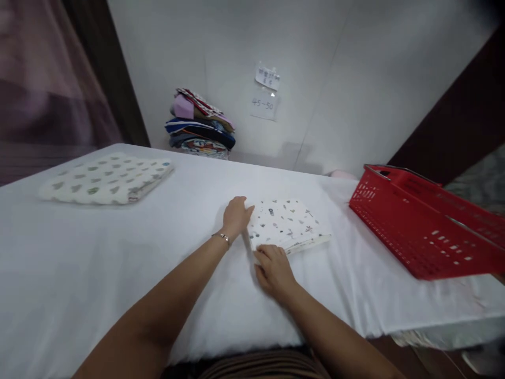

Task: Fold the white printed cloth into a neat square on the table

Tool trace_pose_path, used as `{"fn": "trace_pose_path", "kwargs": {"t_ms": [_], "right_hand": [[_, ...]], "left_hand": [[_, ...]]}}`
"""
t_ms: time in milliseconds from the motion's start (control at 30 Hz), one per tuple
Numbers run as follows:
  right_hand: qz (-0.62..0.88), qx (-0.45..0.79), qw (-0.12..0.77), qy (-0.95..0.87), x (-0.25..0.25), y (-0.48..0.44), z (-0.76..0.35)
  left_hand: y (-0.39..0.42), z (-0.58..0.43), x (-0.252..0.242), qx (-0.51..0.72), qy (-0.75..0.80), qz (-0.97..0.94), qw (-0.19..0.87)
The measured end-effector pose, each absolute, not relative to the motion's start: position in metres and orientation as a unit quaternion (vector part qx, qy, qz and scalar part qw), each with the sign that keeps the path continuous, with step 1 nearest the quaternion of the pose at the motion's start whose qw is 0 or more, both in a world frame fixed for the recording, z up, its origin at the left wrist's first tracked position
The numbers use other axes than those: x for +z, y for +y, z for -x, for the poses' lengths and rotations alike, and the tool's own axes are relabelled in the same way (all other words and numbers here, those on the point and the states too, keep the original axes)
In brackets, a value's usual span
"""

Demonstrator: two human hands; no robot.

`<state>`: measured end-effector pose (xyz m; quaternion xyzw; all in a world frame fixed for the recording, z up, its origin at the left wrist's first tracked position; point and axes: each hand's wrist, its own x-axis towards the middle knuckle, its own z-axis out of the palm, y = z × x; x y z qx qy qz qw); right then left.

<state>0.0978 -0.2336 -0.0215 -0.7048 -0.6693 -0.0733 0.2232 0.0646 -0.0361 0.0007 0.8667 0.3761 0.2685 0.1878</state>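
Note:
A small folded white cloth (288,221) printed with little plants and figures lies flat on the white-covered table (189,300), in front of me. My left hand (236,217), with a bracelet at the wrist, grips its left edge near the far corner, the thumb reaching over the cloth. At the near left corner, my right hand (274,269) holds the edge with bent fingers on top and the thumb beside it. The parts of the fingertips under the cloth are hidden.
A larger folded white cloth (110,179) with grey-green motifs lies at the far left of the table. On the right stands a red plastic basket (426,226). Behind the table, a stack of folded fabrics (201,126) rests against the wall, near paper signs (263,104).

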Motion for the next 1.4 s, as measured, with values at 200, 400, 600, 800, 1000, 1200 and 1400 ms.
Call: {"fn": "trace_pose_path", "kwargs": {"t_ms": [200, 400, 600, 800, 1000, 1200, 1400], "right_hand": [[0.713, -0.075, 0.181, -0.673, -0.019, -0.237, -0.094], [0.707, -0.128, 0.144, -0.680, -0.033, -0.246, -0.089], [0.695, -0.115, 0.159, -0.692, -0.027, -0.253, -0.091], [0.657, -0.077, 0.241, -0.710, -0.011, -0.279, -0.111], [0.754, -0.105, 0.395, -0.514, 0.007, -0.300, -0.191], [0.903, 0.052, 0.348, -0.246, 0.024, -0.301, -0.285], [0.913, 0.165, 0.309, -0.209, 0.022, -0.288, -0.305]], "left_hand": [[-0.061, -0.072, -0.021, 0.185, 0.208, -0.955, 0.105], [-0.050, -0.077, -0.028, 0.145, 0.203, -0.965, 0.082], [-0.077, -0.070, -0.012, 0.140, 0.198, -0.963, 0.115], [-0.105, -0.052, -0.026, 0.159, 0.127, -0.974, 0.101], [-0.103, -0.052, -0.031, 0.160, 0.125, -0.974, 0.099], [-0.103, -0.052, -0.031, 0.157, 0.124, -0.975, 0.095], [-0.104, -0.051, -0.031, 0.160, 0.126, -0.975, 0.093]]}}
